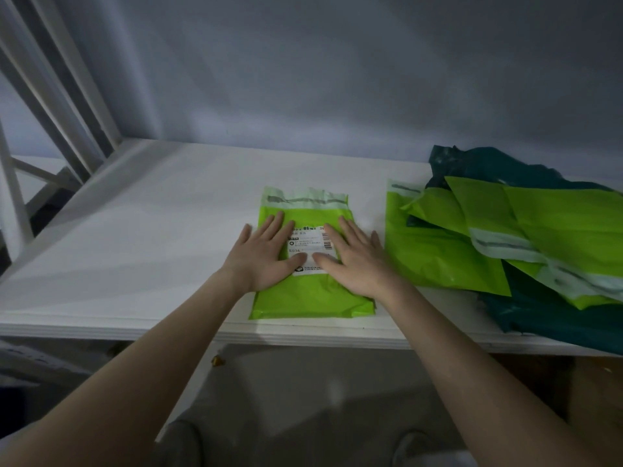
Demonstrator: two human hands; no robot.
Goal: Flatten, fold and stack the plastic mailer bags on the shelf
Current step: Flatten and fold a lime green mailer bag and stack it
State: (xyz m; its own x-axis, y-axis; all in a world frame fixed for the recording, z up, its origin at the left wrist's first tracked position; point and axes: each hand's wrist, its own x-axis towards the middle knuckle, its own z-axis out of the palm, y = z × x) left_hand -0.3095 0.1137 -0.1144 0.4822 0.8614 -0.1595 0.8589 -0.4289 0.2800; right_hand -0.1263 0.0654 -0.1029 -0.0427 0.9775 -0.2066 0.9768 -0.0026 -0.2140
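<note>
At frame centre a lime-green mailer bag (305,291) lies on the white shelf (151,237). The left hand (266,254) and right hand (354,257) press it with flat fingers, gripping nothing. It looks thin, limp and slippery (pinch edges or corners).

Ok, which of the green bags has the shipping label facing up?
The green bag lying alone under both hands, mid-shelf. The green ones in the pile to its right show no label.
</note>
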